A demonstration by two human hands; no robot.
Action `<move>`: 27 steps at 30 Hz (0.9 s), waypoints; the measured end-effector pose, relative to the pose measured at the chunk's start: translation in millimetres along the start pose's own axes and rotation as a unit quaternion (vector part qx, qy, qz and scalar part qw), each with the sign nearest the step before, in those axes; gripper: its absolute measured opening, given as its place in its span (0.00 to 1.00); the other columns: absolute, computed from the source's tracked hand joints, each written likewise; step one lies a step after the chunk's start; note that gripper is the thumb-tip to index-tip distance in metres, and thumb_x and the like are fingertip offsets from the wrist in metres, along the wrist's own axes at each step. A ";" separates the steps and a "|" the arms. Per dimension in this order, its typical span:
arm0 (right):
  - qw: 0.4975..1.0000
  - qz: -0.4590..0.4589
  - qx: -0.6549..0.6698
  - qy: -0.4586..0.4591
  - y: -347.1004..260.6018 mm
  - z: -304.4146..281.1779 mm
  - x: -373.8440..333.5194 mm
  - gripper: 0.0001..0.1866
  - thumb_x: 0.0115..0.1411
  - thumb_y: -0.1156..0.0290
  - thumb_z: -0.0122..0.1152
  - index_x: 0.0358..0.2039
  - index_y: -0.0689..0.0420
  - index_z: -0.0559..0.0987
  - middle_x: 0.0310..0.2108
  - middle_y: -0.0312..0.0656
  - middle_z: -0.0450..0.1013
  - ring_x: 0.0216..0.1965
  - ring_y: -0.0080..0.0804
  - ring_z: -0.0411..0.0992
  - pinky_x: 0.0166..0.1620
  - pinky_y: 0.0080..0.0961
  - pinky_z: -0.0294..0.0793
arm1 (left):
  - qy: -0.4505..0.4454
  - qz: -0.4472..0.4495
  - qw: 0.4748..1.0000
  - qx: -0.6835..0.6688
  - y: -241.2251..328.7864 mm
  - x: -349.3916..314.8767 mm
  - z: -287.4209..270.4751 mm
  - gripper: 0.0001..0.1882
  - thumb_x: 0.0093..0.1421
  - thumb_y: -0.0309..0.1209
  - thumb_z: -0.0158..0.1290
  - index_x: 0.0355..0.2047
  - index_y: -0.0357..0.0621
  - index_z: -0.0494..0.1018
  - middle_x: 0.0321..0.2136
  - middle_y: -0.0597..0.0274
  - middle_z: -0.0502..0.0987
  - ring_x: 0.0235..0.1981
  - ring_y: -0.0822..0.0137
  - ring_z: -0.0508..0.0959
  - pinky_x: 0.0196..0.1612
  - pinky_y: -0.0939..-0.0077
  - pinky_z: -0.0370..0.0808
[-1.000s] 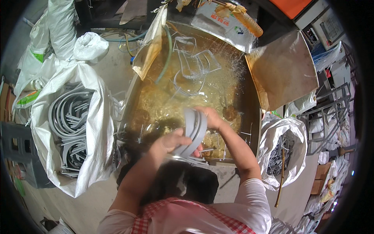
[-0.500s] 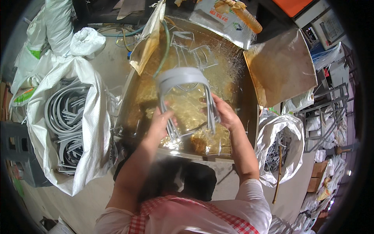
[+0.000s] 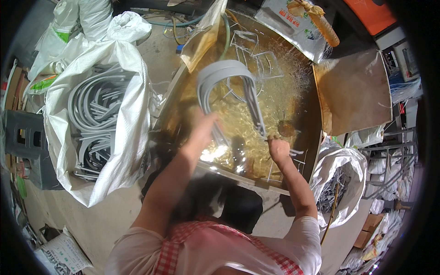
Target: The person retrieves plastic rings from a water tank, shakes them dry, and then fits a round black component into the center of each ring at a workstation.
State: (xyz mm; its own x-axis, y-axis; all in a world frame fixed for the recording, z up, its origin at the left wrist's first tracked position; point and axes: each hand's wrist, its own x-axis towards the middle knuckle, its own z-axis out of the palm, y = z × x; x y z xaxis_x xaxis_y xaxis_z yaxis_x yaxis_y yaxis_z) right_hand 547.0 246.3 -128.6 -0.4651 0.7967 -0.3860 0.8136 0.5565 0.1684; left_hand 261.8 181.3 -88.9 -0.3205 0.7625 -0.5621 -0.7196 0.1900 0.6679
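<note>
A bundle of grey U-shaped plastic bands point(image 3: 225, 69) hangs over a tank point(image 3: 250, 180) of brownish water, its curve uppermost and its ends pointing down. My left hand point(image 3: 204, 127), somewhat blurred, is closed round the bundle's left leg. My right hand point(image 3: 278, 149) is a fist just below and to the right of the bundle's right ends. A thin grey plastic piece point(image 3: 297, 152) sticks out beside that fist and appears to be gripped in it. White wire-like frames point(image 3: 266, 66) lie in the water beyond the bundle.
On the left stands a white woven sack point(image 3: 130, 137) full of grey curved bands. Another white sack point(image 3: 353, 183), holding thin grey scraps and a stick, is at right. A brown-stained board point(image 3: 355, 91) leans along the tank's right side. A green hose point(image 3: 226, 36) enters at the back.
My right hand has left the bundle's right leg and moved down and right, closing into a fist. The bundle stays in my left hand, now tilted. The whole view has shifted.
</note>
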 end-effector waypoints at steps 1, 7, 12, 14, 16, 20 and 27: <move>0.999 -0.019 0.020 0.043 2.5 8.7 3.9 0.08 0.56 0.66 0.54 0.35 0.50 0.78 0.23 0.43 0.75 0.26 0.35 0.75 0.26 0.33 0.71 | 0.015 0.054 0.997 0.044 3.2 3.9 0.6 0.21 0.53 0.17 0.47 0.47 0.47 0.59 0.23 0.59 0.66 0.16 0.66 0.70 0.18 0.66 0.73; 0.913 -0.240 0.328 0.025 -150.1 6.0 48.6 0.26 0.49 0.72 0.58 0.51 0.42 0.71 0.42 0.48 0.73 0.40 0.46 0.73 0.42 0.38 0.72 | 0.125 0.436 0.797 0.399 29.5 4.5 1.8 0.40 0.47 0.17 0.48 0.62 0.43 0.50 0.42 0.47 0.74 0.39 0.57 0.77 0.39 0.69 0.76; 0.915 -0.235 0.275 -0.178 -277.9 10.6 107.7 0.31 0.53 0.74 0.51 0.59 0.61 0.60 0.53 0.51 0.66 0.49 0.43 0.69 0.49 0.36 0.70 | 0.115 0.446 0.724 0.513 38.5 -2.4 -24.0 0.45 0.45 0.23 0.51 0.63 0.43 0.44 0.40 0.39 0.73 0.35 0.41 0.75 0.39 0.54 0.72; 0.913 -0.252 0.241 -0.211 -287.9 18.8 117.7 0.30 0.53 0.74 0.51 0.58 0.61 0.61 0.53 0.51 0.66 0.50 0.42 0.69 0.50 0.36 0.70 | 0.125 0.446 0.682 0.566 36.2 3.4 -26.5 0.44 0.46 0.23 0.52 0.63 0.41 0.45 0.42 0.40 0.72 0.36 0.41 0.75 0.40 0.54 0.71; 0.911 -0.268 0.194 -0.248 -275.5 29.9 116.0 0.30 0.53 0.74 0.50 0.58 0.61 0.61 0.53 0.51 0.66 0.50 0.42 0.69 0.50 0.36 0.69 | 0.114 0.402 0.655 0.630 29.9 11.3 -26.1 0.43 0.46 0.23 0.54 0.63 0.42 0.47 0.44 0.41 0.71 0.39 0.42 0.74 0.42 0.55 0.71; 0.877 -0.331 0.046 -0.345 -221.1 51.2 99.3 0.29 0.53 0.75 0.50 0.58 0.60 0.63 0.54 0.50 0.65 0.51 0.41 0.68 0.51 0.35 0.69 | 0.112 0.330 0.639 0.685 10.6 34.1 -43.3 0.39 0.45 0.22 0.55 0.59 0.40 0.55 0.47 0.44 0.70 0.43 0.42 0.72 0.45 0.57 0.70; 0.865 0.031 0.497 -0.067 -35.1 41.4 31.2 0.18 0.56 0.64 0.56 0.47 0.55 0.74 0.34 0.45 0.74 0.34 0.36 0.73 0.42 0.34 0.73 | 0.060 0.357 0.603 0.711 -58.2 49.7 -73.2 0.31 0.48 0.31 0.57 0.53 0.41 0.62 0.37 0.50 0.70 0.37 0.50 0.75 0.41 0.58 0.73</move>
State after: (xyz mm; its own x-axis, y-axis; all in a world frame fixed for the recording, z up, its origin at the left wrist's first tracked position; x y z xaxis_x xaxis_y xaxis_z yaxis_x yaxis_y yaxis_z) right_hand 518.4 241.9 -184.1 -0.4200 0.7456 -0.5174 0.7645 -0.0166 -0.6444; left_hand 242.7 162.9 -191.4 -0.3397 0.9296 0.1429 0.8567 0.2432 0.4548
